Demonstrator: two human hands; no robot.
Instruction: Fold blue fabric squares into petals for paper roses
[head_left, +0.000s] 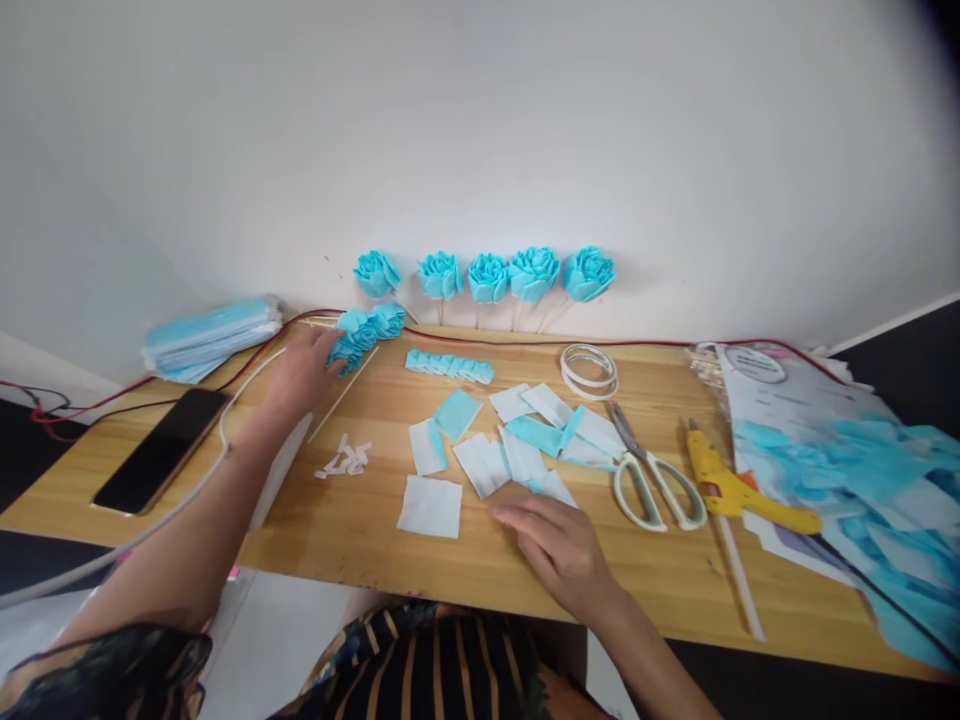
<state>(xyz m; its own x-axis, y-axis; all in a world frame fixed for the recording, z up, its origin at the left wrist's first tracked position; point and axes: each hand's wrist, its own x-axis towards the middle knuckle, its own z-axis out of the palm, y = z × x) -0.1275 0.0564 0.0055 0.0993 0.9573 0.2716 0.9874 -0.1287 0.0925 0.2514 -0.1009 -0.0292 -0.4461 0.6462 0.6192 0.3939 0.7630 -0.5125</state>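
Observation:
My left hand [304,368] reaches to the back left of the wooden table [420,560] and closes on a blue paper flower [366,332] mounted on a thin wooden stick [341,397]. My right hand [559,545] lies flat near the front edge, fingers stretched out, its tips touching the scattered blue and white squares [517,440]. A folded strip of blue pieces [448,366] lies between the flower and the squares. Several finished blue flowers [487,275] lean against the white wall.
A black phone [161,450] and a stack of blue face masks [210,335] lie at the left. Tape rolls [589,370], scissors [652,475] and a yellow glue gun [739,490] sit right of centre. A bag with blue scraps [840,470] fills the right end.

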